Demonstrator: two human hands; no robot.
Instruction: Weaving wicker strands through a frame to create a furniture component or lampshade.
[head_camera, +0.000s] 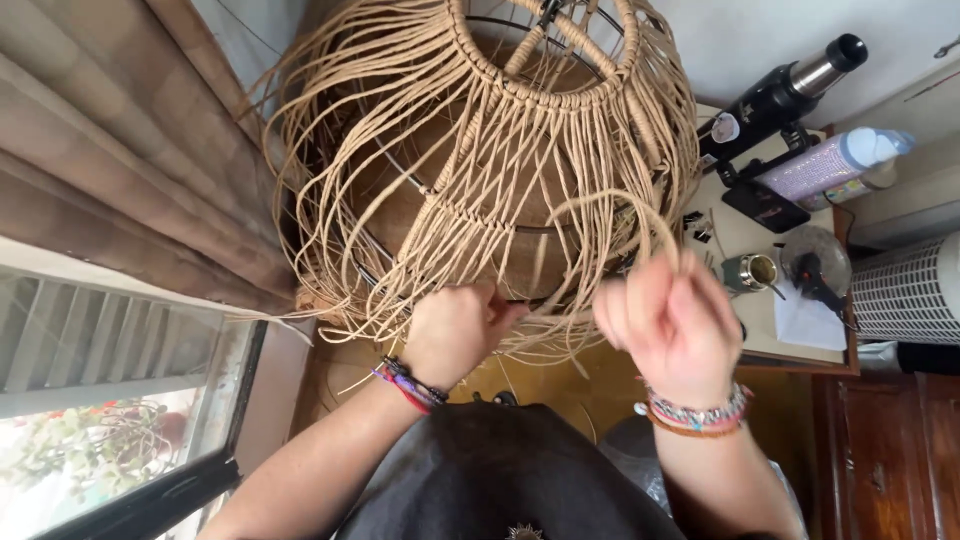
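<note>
Woven cord lampshade (480, 170) hangs before us on its wire frame, loose tan strands trailing from its lower edge. At left, curtain folds (110, 150) and a window. Our left hand (455, 330) pinches cords at the bottom ring, fingers closed on them. Our right hand (675, 325), blurred, has its fingers curled around a looping strand (610, 205). Farther right, a worktop (790, 340) carries a black flask (785, 95) and a bottle (835, 160).
</note>
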